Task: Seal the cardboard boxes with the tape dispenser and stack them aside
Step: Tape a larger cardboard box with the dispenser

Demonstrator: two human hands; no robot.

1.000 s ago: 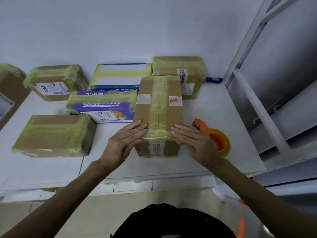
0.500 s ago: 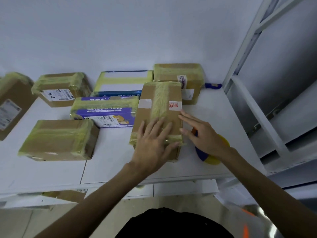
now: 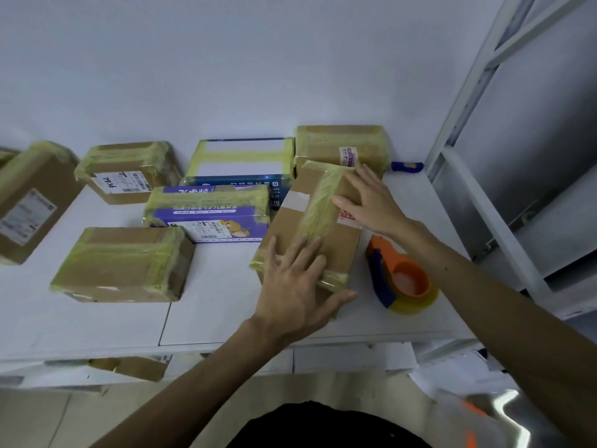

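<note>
Currently, sealed boxes occupy the left and rear of the surface point(image 3: 226, 312): a taped box point(image 3: 122, 263) at near left and a purple printed box point(image 3: 210, 211) behind it, both unmoved over the last second.

Change of state: the left hand point(image 3: 297, 286), which flanked the near left corner of the cardboard box point(image 3: 290, 227) one second ago, now lies on top of its near end. Pose: palm down, fingers straight and spread over the yellow tape strip, thumb extended past the near right corner. It grips nothing.

The cardboard box stands centre-right on the surface. Its far end is against or just short of the rear taped box point(image 3: 339, 143); contact cannot be confirmed.

The right hand point(image 3: 371, 205) has travelled from the near right corner to the far right part of the top face. Pose: fingers extended and flat, partly covering the red label, holding nothing.

The tape dispenser point(image 3: 400, 279) lies released on the surface just right of the box.

Assessment: taping of this box appears complete. The hands are pressing the strip down, and stacking aside remains outstanding.
</note>
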